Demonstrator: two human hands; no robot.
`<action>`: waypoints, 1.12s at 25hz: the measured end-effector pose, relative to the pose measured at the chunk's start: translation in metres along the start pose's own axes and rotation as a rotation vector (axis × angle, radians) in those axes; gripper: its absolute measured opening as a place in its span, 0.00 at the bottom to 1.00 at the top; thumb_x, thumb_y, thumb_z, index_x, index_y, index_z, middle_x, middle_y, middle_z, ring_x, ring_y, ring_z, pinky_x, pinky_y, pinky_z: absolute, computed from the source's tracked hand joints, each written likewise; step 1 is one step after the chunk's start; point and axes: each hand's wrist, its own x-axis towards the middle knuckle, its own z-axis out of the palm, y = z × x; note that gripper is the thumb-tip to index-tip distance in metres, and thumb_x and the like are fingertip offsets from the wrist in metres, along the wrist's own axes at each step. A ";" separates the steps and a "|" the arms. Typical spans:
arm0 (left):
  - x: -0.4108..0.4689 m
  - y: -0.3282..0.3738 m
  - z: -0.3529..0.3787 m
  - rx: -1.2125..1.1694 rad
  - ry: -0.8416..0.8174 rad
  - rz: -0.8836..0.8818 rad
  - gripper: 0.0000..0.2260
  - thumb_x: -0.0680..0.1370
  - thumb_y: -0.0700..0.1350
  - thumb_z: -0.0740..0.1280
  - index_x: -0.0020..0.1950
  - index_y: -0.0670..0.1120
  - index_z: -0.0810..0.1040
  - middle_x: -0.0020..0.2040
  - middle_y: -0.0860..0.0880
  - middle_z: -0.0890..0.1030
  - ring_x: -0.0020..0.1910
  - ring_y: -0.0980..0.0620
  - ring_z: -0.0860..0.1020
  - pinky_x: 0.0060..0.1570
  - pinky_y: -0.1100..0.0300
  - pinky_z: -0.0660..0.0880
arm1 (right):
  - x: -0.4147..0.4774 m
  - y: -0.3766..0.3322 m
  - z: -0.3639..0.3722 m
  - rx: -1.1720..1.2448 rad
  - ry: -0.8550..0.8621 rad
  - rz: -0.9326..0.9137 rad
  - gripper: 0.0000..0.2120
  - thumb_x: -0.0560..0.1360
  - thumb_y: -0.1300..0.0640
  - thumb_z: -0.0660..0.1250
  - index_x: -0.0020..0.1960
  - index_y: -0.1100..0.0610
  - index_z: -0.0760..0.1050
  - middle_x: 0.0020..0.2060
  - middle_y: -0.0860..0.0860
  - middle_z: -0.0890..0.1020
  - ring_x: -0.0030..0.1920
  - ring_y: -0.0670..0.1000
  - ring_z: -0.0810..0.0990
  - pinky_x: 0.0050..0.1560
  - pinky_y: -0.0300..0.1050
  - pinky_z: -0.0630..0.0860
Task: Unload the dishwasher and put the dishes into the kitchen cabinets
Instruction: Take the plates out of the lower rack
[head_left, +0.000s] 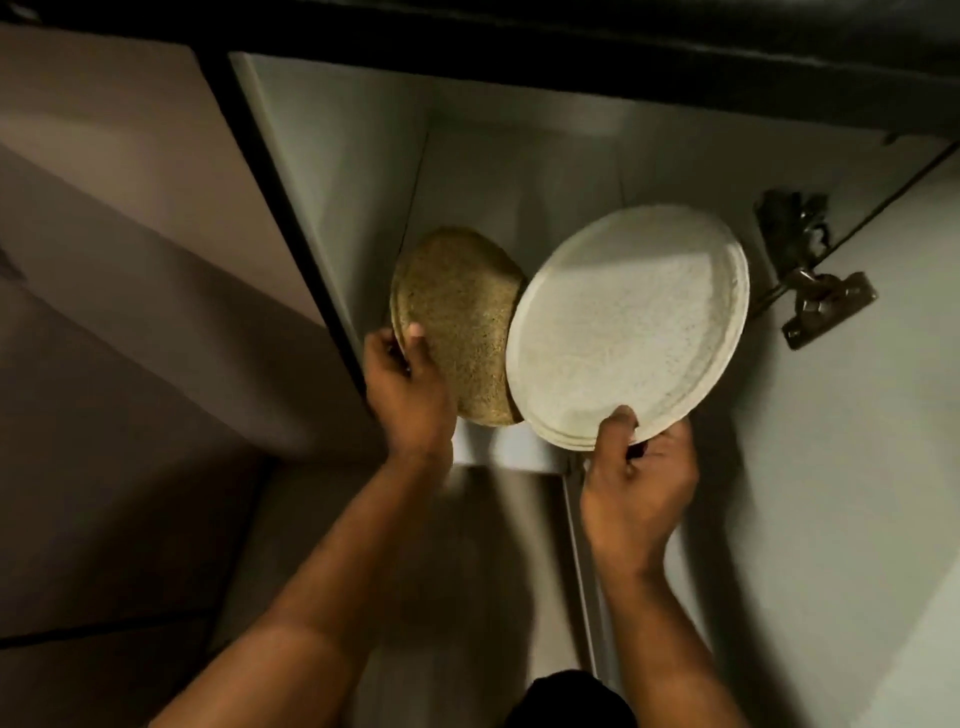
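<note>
I look up into an open wall cabinet (467, 171) with pale inner walls. My left hand (410, 384) grips the near rim of a speckled brown plate (457, 317), thumb on its face, holding it tilted at the cabinet's left side. My right hand (636, 473) pinches the lower rim of a large white speckled plate (628, 322); a second white rim shows stacked beneath it. The white plate overlaps the brown plate's right edge. Both plates are raised in front of the cabinet opening, above the shelf edge (514, 452).
The cabinet's door (831, 467) stands open on the right, with a metal hinge (810, 275) on its inner side. A closed cabinet front (119, 208) lies to the left, behind a dark frame edge (291, 234). A dark surface (623, 52) spans the top.
</note>
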 end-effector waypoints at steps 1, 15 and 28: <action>0.009 -0.010 0.013 -0.086 0.024 -0.063 0.08 0.82 0.50 0.62 0.52 0.46 0.72 0.45 0.51 0.78 0.46 0.53 0.78 0.47 0.56 0.75 | 0.008 0.008 0.013 0.049 0.010 -0.023 0.12 0.76 0.62 0.63 0.57 0.64 0.77 0.46 0.41 0.81 0.44 0.33 0.80 0.44 0.28 0.73; 0.141 -0.065 0.097 -0.138 -0.035 -0.054 0.18 0.77 0.33 0.57 0.67 0.39 0.69 0.62 0.40 0.76 0.59 0.42 0.77 0.57 0.57 0.75 | 0.166 0.135 0.152 0.578 -0.150 0.431 0.36 0.68 0.63 0.74 0.72 0.58 0.61 0.63 0.61 0.76 0.50 0.57 0.83 0.40 0.52 0.82; 0.133 -0.080 0.100 0.969 -0.462 0.997 0.20 0.73 0.61 0.62 0.59 0.53 0.80 0.55 0.52 0.82 0.57 0.47 0.78 0.57 0.53 0.72 | 0.160 0.143 0.139 -0.915 -0.305 -0.419 0.19 0.77 0.44 0.65 0.66 0.47 0.75 0.72 0.50 0.70 0.73 0.56 0.63 0.67 0.54 0.59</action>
